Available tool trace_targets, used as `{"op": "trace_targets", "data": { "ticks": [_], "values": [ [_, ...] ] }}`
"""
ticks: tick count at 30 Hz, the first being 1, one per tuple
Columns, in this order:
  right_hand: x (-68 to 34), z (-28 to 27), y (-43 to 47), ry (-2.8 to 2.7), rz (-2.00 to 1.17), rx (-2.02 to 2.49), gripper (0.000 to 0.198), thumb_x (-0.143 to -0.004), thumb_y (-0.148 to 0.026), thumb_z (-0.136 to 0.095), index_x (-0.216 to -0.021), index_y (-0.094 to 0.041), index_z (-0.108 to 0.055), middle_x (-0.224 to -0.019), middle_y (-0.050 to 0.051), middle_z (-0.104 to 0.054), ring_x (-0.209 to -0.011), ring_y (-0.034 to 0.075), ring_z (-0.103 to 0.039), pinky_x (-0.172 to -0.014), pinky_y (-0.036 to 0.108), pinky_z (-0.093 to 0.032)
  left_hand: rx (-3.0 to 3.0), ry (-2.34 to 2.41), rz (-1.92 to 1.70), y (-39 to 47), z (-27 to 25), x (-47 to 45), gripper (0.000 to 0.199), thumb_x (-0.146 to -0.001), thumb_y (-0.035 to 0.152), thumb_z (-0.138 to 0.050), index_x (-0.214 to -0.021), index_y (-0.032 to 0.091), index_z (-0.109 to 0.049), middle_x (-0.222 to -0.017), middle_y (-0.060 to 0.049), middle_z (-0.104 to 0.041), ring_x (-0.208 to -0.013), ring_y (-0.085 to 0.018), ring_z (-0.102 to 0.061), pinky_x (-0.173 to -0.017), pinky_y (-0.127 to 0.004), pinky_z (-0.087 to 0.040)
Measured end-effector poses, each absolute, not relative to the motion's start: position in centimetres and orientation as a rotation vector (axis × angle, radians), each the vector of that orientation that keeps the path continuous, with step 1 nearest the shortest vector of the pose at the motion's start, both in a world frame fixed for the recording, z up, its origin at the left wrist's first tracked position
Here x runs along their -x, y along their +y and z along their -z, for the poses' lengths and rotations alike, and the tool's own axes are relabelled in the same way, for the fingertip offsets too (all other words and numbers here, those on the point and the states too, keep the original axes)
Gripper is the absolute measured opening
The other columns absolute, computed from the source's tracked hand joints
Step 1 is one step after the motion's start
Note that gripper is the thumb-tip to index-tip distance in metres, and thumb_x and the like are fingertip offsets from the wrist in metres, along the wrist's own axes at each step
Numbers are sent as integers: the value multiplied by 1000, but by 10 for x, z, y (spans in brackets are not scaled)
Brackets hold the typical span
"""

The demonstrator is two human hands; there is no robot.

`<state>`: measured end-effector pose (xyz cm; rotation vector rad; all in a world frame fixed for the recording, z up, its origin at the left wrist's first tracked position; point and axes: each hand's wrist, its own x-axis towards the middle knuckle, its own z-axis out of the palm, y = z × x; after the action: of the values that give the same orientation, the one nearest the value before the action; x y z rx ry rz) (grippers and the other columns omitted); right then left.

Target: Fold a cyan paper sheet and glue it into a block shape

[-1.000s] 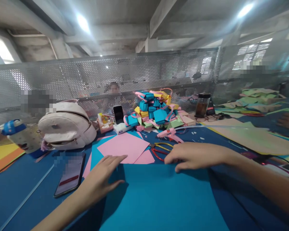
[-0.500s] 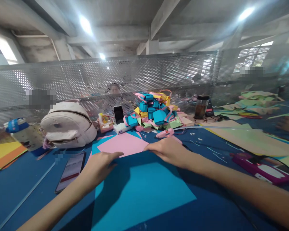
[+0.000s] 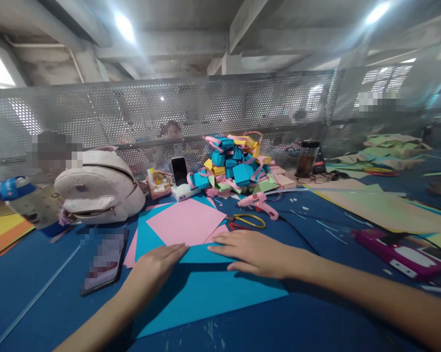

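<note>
A sheet of blue paper (image 3: 220,298) lies before me, with a band of it (image 3: 206,254) folded over along its far edge and a shadow under the band. My left hand (image 3: 162,261) rests on the left end of this fold, fingers stretched out. On the right part of the fold, my right hand (image 3: 255,250) lies flat with its fingers extended. Just beyond them, a pink paper sheet (image 3: 187,221) sits on more blue paper (image 3: 143,234). Scissors (image 3: 252,221) with red and yellow handles lie beyond my right hand, their blades partly hidden.
A pink glue gun (image 3: 259,201) with a black cord lies in front of a pile of blue and yellow paper boxes (image 3: 238,166). Leftward are a phone (image 3: 105,264), a white backpack (image 3: 99,188) and a bottle (image 3: 33,208). A purple power strip (image 3: 400,254) lies right.
Both hands have come nearer to me, bringing the blue paper's far edge over into a fold. Their fingers have gone from pinching the edge to lying flat. The scissors are now uncovered.
</note>
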<state>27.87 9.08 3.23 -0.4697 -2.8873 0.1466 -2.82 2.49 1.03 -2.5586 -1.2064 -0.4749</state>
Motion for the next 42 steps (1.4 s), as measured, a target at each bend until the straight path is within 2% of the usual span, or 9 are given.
{"op": "trace_targets", "data": {
  "ticks": [4,7,13,18,23,28,32,37,42],
  "values": [
    [-275,-34,92,-2684,-78,485,27,-99,-24,-49,-119,-21,-67,-121,7,-68,-108,21,-64,-89,33,-49,2550,-1126,589,29,-13,32,44,-93,6,-39,-129,22,-58,-114,-7,-73,-96,-22,-72,-83,-36,-58],
    [-273,-44,92,-2498,-103,482,23,-98,-18,-50,-104,-20,-71,-101,6,-73,-89,17,-67,-74,28,-49,2519,-1100,675,32,-25,34,38,-96,10,-40,-122,22,-64,-94,-5,-77,-79,-20,-74,-74,-31,-57],
    [-270,-68,92,-2296,-422,616,13,-85,-14,-67,-96,-20,-72,-88,1,-75,-81,14,-69,-73,24,-49,2433,-1141,900,33,-53,39,15,-97,24,-55,-99,24,-70,-91,1,-77,-78,-16,-73,-70,-23,-55],
    [-268,-81,88,-2221,-630,752,15,-77,-10,-72,-89,-20,-74,-79,-1,-73,-74,13,-69,-68,22,-49,2408,-1125,981,29,-61,36,13,-96,25,-58,-100,25,-70,-89,2,-77,-77,-14,-74,-69,-21,-55],
    [-270,-83,86,-2212,-658,786,17,-73,-12,-75,-88,-21,-74,-77,-1,-71,-74,13,-67,-66,22,-47,2402,-1007,922,24,-59,35,24,-97,18,-54,-118,24,-65,-98,-1,-77,-83,-16,-74,-72,-24,-55],
    [-274,-80,88,-2309,-468,846,16,-67,-20,-84,-79,-20,-74,-73,-2,-68,-69,12,-61,-59,23,-40,2419,-894,791,14,-52,30,36,-100,13,-45,-133,22,-57,-124,-6,-69,-102,-19,-69,-83,-30,-52],
    [-277,-82,85,-2405,-403,956,22,-82,-38,-74,-68,-21,-73,-64,-3,-69,-60,12,-59,-54,26,-32,2373,-848,580,8,-42,20,45,-101,9,-35,-143,18,-45,-139,-10,-57,-117,-21,-62,-97,-34,-46],
    [-279,-92,88,-2560,-249,1020,12,-89,-30,-66,-85,-24,-75,-82,-1,-75,-74,16,-66,-60,26,-36,2255,-940,465,5,-20,9,50,-99,16,-44,-147,28,-41,-155,-9,-34,-140,-32,-37,-115,-53,-25],
    [-270,-104,109,-2524,121,1059,10,-92,-27,-61,-91,-24,-70,-89,1,-74,-77,18,-66,-60,26,-35,2381,-1042,343,4,-5,7,62,-92,4,-43,-149,25,-36,-159,-12,-25,-144,-33,-29,-111,-55,-34]
  ]
}}
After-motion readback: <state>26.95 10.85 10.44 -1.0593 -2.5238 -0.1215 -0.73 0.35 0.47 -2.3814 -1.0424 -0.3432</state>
